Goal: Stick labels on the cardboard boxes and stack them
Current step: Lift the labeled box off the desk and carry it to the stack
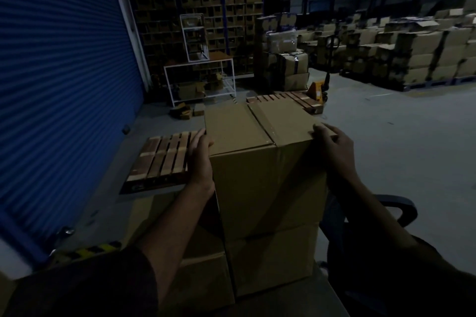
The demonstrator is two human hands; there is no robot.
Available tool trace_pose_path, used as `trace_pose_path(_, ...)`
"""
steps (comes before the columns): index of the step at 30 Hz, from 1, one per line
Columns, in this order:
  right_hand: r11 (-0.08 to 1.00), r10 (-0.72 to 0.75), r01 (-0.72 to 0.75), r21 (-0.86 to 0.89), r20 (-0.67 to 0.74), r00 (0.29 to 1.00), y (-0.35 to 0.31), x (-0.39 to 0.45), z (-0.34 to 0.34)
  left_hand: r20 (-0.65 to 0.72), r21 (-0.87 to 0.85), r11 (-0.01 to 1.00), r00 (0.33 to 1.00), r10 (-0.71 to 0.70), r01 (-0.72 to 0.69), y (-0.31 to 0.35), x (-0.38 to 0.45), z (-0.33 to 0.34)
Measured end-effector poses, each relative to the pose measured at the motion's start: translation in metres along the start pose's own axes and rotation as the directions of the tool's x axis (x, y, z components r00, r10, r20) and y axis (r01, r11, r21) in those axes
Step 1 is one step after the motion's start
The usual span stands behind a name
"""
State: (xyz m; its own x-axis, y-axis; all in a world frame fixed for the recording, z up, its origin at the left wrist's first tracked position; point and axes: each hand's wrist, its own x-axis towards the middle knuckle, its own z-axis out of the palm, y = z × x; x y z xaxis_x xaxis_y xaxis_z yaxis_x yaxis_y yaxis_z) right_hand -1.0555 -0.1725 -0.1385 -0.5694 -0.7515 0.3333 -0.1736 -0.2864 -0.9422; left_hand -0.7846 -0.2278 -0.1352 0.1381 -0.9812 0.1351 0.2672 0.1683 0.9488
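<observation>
While dim warehouse light falls, my left hand (199, 159) presses flat, fingers together, against the top cardboard box (260, 162) at nine o'clock; my right hand (334, 147) curls over its three o'clock edge. It sits atop another box (273, 260).

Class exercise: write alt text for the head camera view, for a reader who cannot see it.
A person's left hand and right hand hold the sides of the top cardboard box on a stack in a dim warehouse. A wooden pallet lies left, beside a blue roller shutter.

Dark sleeves (425, 273) pushed up, bare forearms, no gloves or rings.
</observation>
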Motion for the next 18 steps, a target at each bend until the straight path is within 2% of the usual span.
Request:
trace_pose_path(4,0.988,-0.060,0.055,-0.141,-0.029,0.998,0.003,-0.001,0.001,0.048,0.041,0.993,0.993,0.107,-0.109,0.004,-0.005,-0.003)
trace_pose_path(7,0.888,-0.293,0.229,-0.398,-0.106,0.950,-0.006,-0.007,0.005,0.096,0.117,0.958,0.963,0.251,-0.261,0.009,-0.005,-0.007)
trace_pose_path(9,0.783,-0.449,0.357,-0.509,-0.066,0.891,-0.017,-0.019,0.010,0.147,0.143,0.936,0.942,0.301,-0.321,0.015,-0.008,-0.008)
trace_pose_path(14,0.678,-0.582,0.536,-0.503,0.077,0.809,-0.046,-0.061,0.039,0.258,0.235,0.835,0.860,0.441,-0.498,0.031,-0.025,-0.016)
trace_pose_path(18,0.675,-0.613,0.640,-0.368,0.204,0.763,-0.073,-0.107,0.084,0.235,0.368,0.736,0.822,0.519,-0.569,0.036,-0.044,-0.049)
